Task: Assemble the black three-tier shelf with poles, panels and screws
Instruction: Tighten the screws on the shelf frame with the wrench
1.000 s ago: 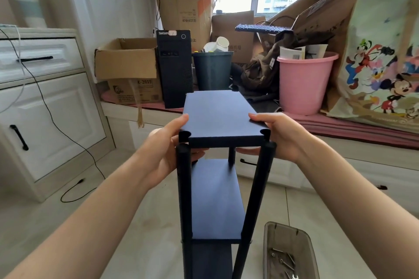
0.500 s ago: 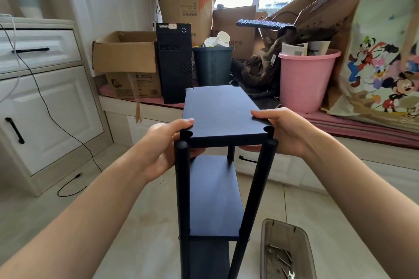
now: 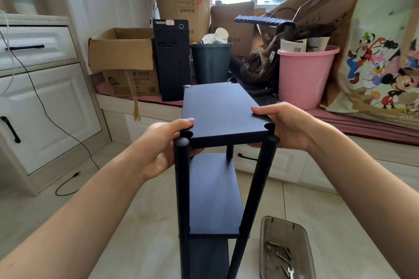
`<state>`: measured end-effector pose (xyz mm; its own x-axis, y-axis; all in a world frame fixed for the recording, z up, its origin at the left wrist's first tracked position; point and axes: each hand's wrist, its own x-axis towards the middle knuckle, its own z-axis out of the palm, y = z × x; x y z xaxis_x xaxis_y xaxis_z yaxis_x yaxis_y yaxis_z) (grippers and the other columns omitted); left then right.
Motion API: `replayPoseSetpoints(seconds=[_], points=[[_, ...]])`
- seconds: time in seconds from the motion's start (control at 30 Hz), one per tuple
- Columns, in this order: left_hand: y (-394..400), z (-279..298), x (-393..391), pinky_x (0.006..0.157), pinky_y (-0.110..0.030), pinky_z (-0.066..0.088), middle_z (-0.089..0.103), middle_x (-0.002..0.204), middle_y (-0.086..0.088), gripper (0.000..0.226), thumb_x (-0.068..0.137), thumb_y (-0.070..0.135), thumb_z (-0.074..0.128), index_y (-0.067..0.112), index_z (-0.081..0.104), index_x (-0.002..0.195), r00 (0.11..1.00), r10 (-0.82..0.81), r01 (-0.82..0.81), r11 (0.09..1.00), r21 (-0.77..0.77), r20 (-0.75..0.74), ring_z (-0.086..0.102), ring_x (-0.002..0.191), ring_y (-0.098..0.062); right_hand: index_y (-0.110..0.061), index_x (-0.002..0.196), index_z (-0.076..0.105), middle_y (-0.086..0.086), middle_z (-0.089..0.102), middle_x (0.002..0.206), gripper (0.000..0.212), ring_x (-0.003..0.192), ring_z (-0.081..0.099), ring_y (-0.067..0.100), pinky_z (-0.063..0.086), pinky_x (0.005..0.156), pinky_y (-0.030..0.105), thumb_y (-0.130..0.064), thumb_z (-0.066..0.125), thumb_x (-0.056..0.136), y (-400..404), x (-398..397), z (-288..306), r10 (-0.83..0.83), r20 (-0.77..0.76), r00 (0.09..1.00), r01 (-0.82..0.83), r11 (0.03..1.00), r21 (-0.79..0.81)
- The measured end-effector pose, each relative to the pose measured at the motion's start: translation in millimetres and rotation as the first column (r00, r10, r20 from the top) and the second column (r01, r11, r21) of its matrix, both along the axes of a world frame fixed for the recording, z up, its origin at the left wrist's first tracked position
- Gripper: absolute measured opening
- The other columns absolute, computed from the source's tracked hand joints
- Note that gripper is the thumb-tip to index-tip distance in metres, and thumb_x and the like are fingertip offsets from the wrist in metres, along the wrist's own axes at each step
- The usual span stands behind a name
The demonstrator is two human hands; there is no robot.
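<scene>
The left hand (image 3: 158,145) and right hand (image 3: 288,127) grip the top panel (image 3: 223,111) of the black shelf (image 3: 213,190) standing on the floor; their fingers curl underneath, hidden. The shelf's base is cut off.

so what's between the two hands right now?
In the head view, the top panel of the black shelf spans the gap: the left hand grips its near-left edge, the right hand its near-right edge.
</scene>
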<state>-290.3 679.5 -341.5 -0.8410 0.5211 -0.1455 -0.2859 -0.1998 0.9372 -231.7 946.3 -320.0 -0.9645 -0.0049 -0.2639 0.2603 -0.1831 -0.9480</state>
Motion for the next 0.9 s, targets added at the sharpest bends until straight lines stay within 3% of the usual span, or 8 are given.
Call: replayPoseSetpoints(seconds=[0.1, 0.27, 0.47, 0.57, 0.63, 0.7, 0.77, 0.9], points=[[1.2, 1.1, 1.2, 0.061, -0.031, 0.060, 0.077, 0.088, -0.013, 0.039, 0.084, 0.022, 0.071, -0.002, 0.063, 0.114, 1.000, 0.000, 0.000, 1.000, -0.008, 0.002, 0.076, 0.074, -0.025, -0.008, 0.097, 0.073, 0.006, 0.075, 0.094, 0.028, 0.074, 0.073, 0.022, 0.061, 0.068, 0.037, -0.025, 0.069, 0.076, 1.1, 0.0, -0.1, -0.002, 0.010, 1.000, 0.002, 1.000, 0.012], [1.0, 2.0, 3.5, 0.058, -0.031, 0.060, 0.077, 0.089, -0.013, 0.029, 0.091, 0.018, 0.067, -0.002, 0.064, 0.112, 1.000, -0.002, 0.002, 0.999, -0.032, 0.004, 0.076, 0.076, -0.024, -0.011, 0.090, 0.081, 0.000, 0.076, 0.089, 0.025, 0.062, 0.071, 0.010, 0.050, 0.043, 0.016, -0.026, 0.063, 0.081, -1.9, 3.5, -8.8, 0.024, 0.016, 1.000, -0.023, 1.000, -0.021], [-1.4, 0.6, 3.0, 0.059, -0.032, 0.060, 0.077, 0.096, -0.015, 0.033, 0.092, 0.020, 0.067, -0.001, 0.063, 0.117, 1.000, -0.005, 0.005, 0.999, -0.039, 0.010, 0.076, 0.080, -0.026, -0.017, 0.092, 0.081, 0.001, 0.075, 0.101, 0.026, 0.077, 0.073, 0.015, 0.060, 0.078, 0.031, -0.031, 0.065, 0.077, -4.8, 2.7, -17.5, 0.050, -0.007, 0.999, -0.050, 0.997, -0.053], [0.9, 2.7, 0.0, 0.060, -0.032, 0.061, 0.078, 0.098, -0.011, 0.032, 0.094, 0.026, 0.065, 0.006, 0.064, 0.119, 0.998, -0.006, 0.008, 0.999, -0.033, 0.066, 0.076, 0.082, -0.025, -0.015, 0.095, 0.081, 0.002, 0.075, 0.105, 0.027, 0.080, 0.073, 0.017, 0.061, 0.075, 0.030, -0.029, 0.067, 0.077, -4.6, 3.3, -16.5, 0.042, 0.005, 0.999, -0.042, 0.997, -0.057], [5.8, 8.1, -4.6, 0.058, -0.029, 0.060, 0.078, 0.095, -0.008, 0.030, 0.096, 0.032, 0.063, 0.011, 0.064, 0.116, 0.995, -0.017, 0.021, 0.999, -0.041, 0.097, 0.077, 0.081, -0.023, -0.015, 0.109, 0.077, 0.001, 0.073, 0.111, 0.034, 0.081, 0.071, 0.017, 0.058, 0.061, 0.026, -0.029, 0.067, 0.080, -5.0, 2.7, -12.8, 0.026, 0.012, 1.000, -0.026, 0.999, -0.039], [13.9, 15.2, -9.8, 0.051, -0.027, 0.058, 0.078, 0.084, -0.005, 0.026, 0.096, 0.037, 0.062, 0.014, 0.064, 0.108, 0.995, -0.014, 0.022, 0.997, -0.074, 0.101, 0.077, 0.072, -0.020, -0.013, 0.115, 0.071, -0.002, 0.073, 0.103, 0.039, 0.067, 0.068, 0.013, 0.045, 0.041, 0.019, -0.038, 0.064, 0.086, -7.4, -1.1, -7.4, -0.015, 0.022, 1.000, 0.015, 1.000, 0.023], [23.4, 22.7, -14.6, 0.045, -0.026, 0.055, 0.076, 0.072, -0.002, 0.023, 0.096, 0.040, 0.063, 0.016, 0.062, 0.099, 0.996, 0.027, -0.016, 0.991, -0.133, 0.081, 0.075, 0.062, -0.017, -0.010, 0.106, 0.069, -0.001, 0.073, 0.083, 0.045, 0.051, 0.065, 0.014, 0.037, 0.032, 0.015, -0.051, 0.056, 0.091, -13.8, -9.7, -1.4, -0.110, 0.052, 0.993, 0.104, 0.989, 0.102], [37.9, 31.2, -28.4, 0.034, -0.019, 0.045, 0.068, 0.051, 0.002, 0.021, 0.100, 0.031, 0.058, 0.012, 0.060, 0.090, 0.994, 0.110, -0.110, 0.968, -0.226, -0.014, 0.065, 0.041, -0.010, -0.021, 0.098, 0.062, -0.003, 0.068, 0.076, 0.029, 0.051, 0.066, 0.013, 0.054, 0.051, 0.020, -0.049, 0.058, 0.094, -27.3, -33.1, 6.3, -0.355, 0.020, 0.935, 0.334, 0.896, 0.291]])
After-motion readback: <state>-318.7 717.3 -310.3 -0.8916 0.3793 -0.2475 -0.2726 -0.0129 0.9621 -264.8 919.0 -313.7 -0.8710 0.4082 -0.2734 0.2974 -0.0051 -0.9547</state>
